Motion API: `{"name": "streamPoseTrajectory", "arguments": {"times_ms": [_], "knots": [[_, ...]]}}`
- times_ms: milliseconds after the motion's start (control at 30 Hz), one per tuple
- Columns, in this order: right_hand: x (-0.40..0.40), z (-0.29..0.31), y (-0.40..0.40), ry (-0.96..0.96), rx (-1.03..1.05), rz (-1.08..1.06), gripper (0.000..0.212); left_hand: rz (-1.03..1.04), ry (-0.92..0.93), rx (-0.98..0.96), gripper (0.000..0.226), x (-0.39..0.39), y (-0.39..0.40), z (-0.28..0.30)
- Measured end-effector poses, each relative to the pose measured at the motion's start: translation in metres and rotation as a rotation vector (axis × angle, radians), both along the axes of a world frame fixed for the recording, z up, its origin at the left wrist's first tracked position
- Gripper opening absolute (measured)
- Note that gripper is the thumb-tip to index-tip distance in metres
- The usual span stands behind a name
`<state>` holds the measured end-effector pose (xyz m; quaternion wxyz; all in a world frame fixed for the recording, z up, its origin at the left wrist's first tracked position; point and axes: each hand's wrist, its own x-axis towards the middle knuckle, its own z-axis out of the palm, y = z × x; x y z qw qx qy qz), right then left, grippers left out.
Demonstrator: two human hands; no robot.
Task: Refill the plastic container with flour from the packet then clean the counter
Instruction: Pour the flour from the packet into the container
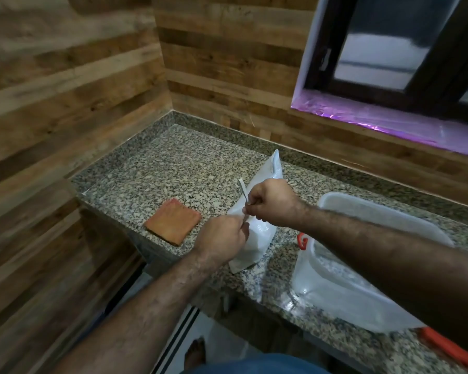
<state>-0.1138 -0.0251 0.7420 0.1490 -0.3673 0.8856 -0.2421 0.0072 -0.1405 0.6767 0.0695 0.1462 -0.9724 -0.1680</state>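
both hands (243, 214) pinch the unlabelled white packet's (257, 228) torn strip (243, 190).

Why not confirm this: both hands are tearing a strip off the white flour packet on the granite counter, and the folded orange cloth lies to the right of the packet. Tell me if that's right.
One detail is wrong. The head view shows the folded orange cloth to the left of the white flour packet, not the right. The rest holds: the left hand and right hand pinch a strip at the packet's edge, on the granite counter.
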Motion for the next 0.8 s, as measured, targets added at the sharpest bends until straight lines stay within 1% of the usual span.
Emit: {"name": "streamPoseTrajectory", "arguments": {"times_ms": [100, 200, 267, 333, 433, 533, 600, 700, 800], "knots": [[0.002, -0.004, 0.001, 0.045, -0.010, -0.013, 0.011, 0.012, -0.014, 0.030, 0.032, 0.002, 0.001, 0.004], [-0.001, -0.009, 0.001, 0.061, -0.023, -0.013, 0.016, 0.030, -0.007, 0.042, 0.029, 0.006, 0.004, 0.009], [-0.009, -0.012, -0.001, 0.046, -0.044, -0.044, 0.027, 0.047, -0.008, 0.041, 0.029, 0.009, 0.007, 0.007], [-0.020, -0.013, -0.003, 0.033, -0.055, -0.086, 0.035, 0.073, -0.027, 0.062, 0.034, 0.011, 0.006, 0.002], [-0.044, -0.014, -0.008, 0.052, -0.052, -0.139, 0.029, 0.068, -0.020, 0.085, 0.037, 0.013, 0.001, -0.005], [-0.078, -0.016, -0.013, 0.110, -0.027, -0.215, 0.013, 0.004, -0.012, 0.059, 0.036, 0.015, -0.005, -0.008], [-0.102, -0.017, -0.017, 0.129, -0.020, -0.283, 0.007, -0.053, -0.033, 0.062, 0.036, 0.015, -0.011, -0.012], [-0.137, -0.014, -0.022, 0.153, -0.044, -0.387, 0.003, -0.152, -0.108, 0.093, 0.041, 0.012, -0.022, -0.017], [-0.171, -0.011, -0.025, 0.164, -0.074, -0.520, 0.006, -0.227, -0.186, 0.081, 0.047, 0.005, -0.031, -0.020]]}}
